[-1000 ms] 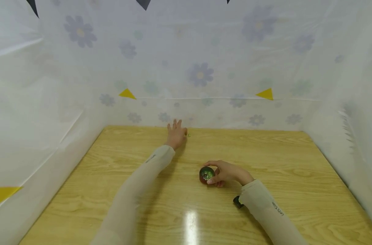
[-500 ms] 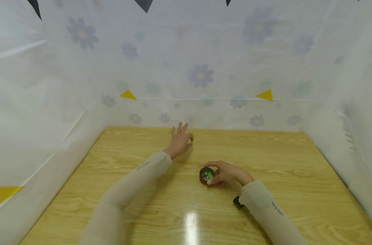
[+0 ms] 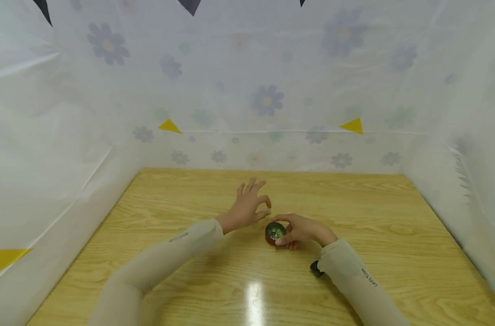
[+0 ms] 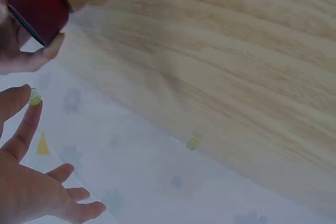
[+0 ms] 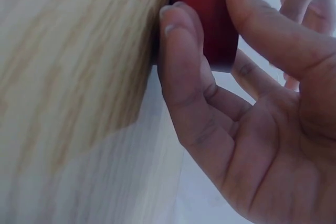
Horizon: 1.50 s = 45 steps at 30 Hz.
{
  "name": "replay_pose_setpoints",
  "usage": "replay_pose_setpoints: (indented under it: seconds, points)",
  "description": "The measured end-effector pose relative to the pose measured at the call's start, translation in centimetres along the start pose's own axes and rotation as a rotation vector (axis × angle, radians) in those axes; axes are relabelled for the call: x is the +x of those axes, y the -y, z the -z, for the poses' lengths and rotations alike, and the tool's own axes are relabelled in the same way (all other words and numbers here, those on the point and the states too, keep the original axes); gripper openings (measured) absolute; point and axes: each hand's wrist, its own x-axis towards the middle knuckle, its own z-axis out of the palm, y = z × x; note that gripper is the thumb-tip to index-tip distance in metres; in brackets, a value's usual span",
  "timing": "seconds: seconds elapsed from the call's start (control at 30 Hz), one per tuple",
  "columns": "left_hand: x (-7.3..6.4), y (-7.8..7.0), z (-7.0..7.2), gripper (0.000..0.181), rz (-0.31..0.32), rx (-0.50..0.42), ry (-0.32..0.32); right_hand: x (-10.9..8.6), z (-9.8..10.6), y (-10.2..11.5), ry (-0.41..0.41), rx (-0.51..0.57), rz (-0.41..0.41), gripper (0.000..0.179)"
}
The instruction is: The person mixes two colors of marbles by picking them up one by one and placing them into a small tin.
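Observation:
My left hand [image 3: 246,209] pinches a small yellow-green glassy marble [image 4: 35,97] between thumb and index finger, the other fingers spread. It is just left of and beyond a small red round container [image 3: 274,232], apart from it. My right hand [image 3: 302,228] holds this container on the table, thumb and fingers around its side. Its red wall [image 5: 212,22] shows in the right wrist view. From above it looks shiny green; whether marbles lie inside I cannot tell. Another yellow-green marble [image 4: 192,144] is near the table's back edge in the left wrist view.
The wood-grain table [image 3: 353,203] is enclosed by white flower-patterned sheeting [image 3: 231,90] at the back and sides. Yellow triangles [image 3: 352,126] mark the sheeting. A small black object [image 3: 316,269] sits at the right sleeve's cuff.
My left hand has come from the back edge of the table toward me and right, near the container, carrying the marble. The right hand and container have stayed in place.

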Motion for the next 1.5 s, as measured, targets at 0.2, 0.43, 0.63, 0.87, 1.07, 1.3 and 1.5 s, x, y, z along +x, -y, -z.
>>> replay_pose_setpoints:
  seconds: [0.2,0.43,0.63,0.87,1.07,1.3,1.5]
  points:
    - [-1.3,-1.3,0.2,0.013,-0.067,-0.076,0.043,0.1,0.0,0.0,-0.001,-0.010,0.000,0.077]
    - [-1.8,-1.7,-0.1,0.014,-0.077,-0.090,0.075,0.3,-0.1,0.3,0.008,-0.002,0.007,0.080]
    - [-2.0,-1.7,-0.4,0.017,-0.091,-0.090,0.089,0.4,-0.2,0.1,0.016,-0.003,0.008,0.077]
    - [-1.4,-0.6,-0.8,0.014,-0.008,-0.127,0.068,0.4,-0.1,0.0,0.010,-0.005,0.024,0.077]
    - [-0.2,1.6,-1.1,0.014,0.070,-0.165,0.015,0.3,0.2,-0.1,-0.001,-0.033,0.012,0.068]
    - [1.6,4.3,-1.0,0.017,0.192,-0.132,-0.031,0.2,0.0,0.0,-0.014,-0.008,-0.016,0.068]
    - [3.5,6.6,-0.8,0.018,0.269,-0.087,-0.089,0.3,-0.2,0.1,-0.017,0.003,-0.006,0.066]
